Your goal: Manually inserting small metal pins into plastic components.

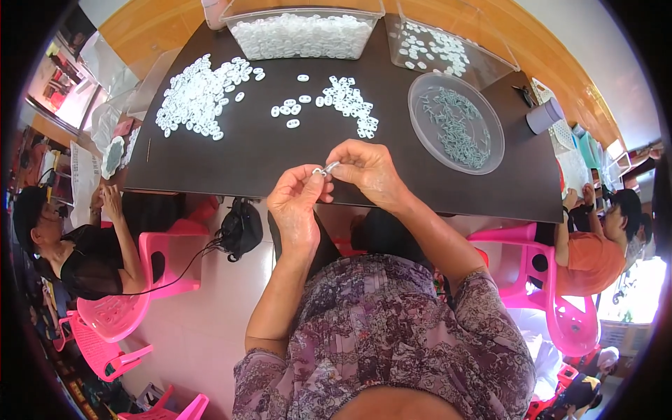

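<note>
My left hand [294, 204] is closed in a pinch on a small white oval piece with holes [319, 171], just past the table's near edge. My right hand [374, 176] meets it there, thumb and fingers pinching a small slim pale piece [332, 166] against the white one. Its exact kind is too small to make out. Beyond my hands lie several loose white two-hole oval pieces [292, 123] and a small cluster of similar pieces [348, 101]. A round clear tray [414, 115] of small grey-green slender pieces [458, 129] stands to the right.
A big heap of white oval pieces [192, 98] covers the table's left. Behind stand a full clear bin [301, 38] and a clear bin with fewer pieces [483, 52]. A grey cup [544, 116] is at far right. People sit at left [91, 259] and right [595, 252] on pink chairs.
</note>
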